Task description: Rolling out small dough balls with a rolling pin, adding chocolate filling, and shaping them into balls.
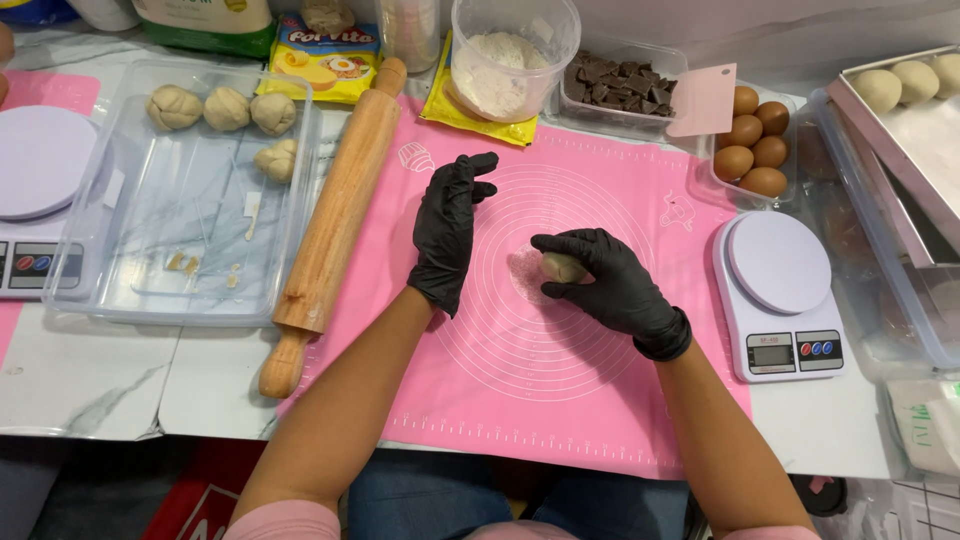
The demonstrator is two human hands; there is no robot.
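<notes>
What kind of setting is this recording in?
Probably a home or small baking station: a pink silicone pastry mat, a wooden rolling pin, a digital kitchen scale, and the right hand holding a dough ball.

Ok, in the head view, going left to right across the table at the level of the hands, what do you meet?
Left scale → clear plastic tray → rolling pin → left hand → dough ball under the right hand → right scale → clear bin.
</notes>
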